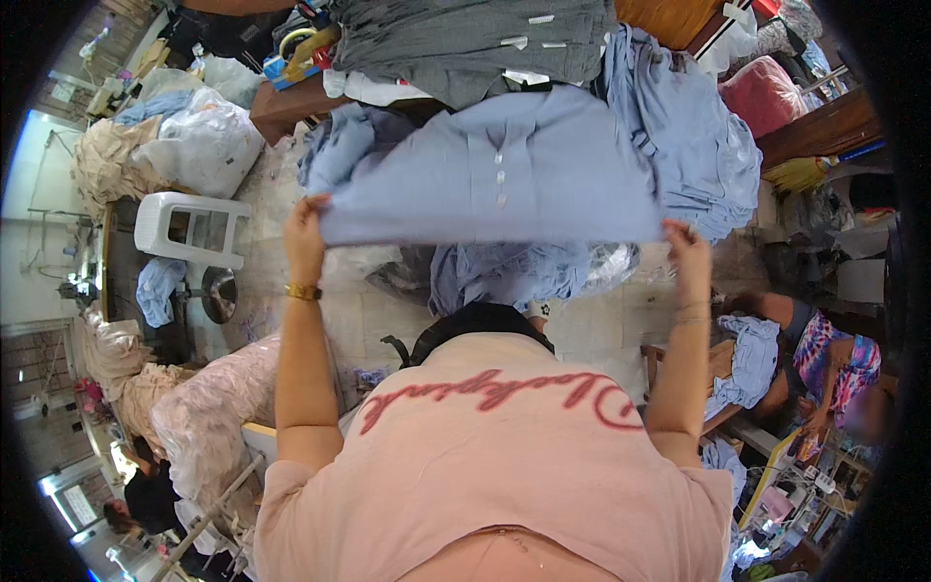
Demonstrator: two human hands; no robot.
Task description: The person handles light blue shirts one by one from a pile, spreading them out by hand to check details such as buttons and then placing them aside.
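Note:
A light blue buttoned shirt (572,184) is stretched wide in front of me, its near edge pulled nearly straight. My left hand (306,221) pinches one corner of that edge. At the opposite corner my right hand (685,241), a little blurred, grips the cloth. White buttons run down the middle of the shirt. Its far part lies against a stack of dark grey garments (465,48) with small white tags. Below the shirt, more blue garments (509,272) lie in a heap near my feet, partly in clear plastic.
Blue garments (679,136) hang in a thick pile at the right. A white plastic stool (160,225) stands at the left, near large plastic bags (208,141). A tape dispenser (301,58) sits by the grey stack. Another person (834,359) sits at the lower right beside blue cloth.

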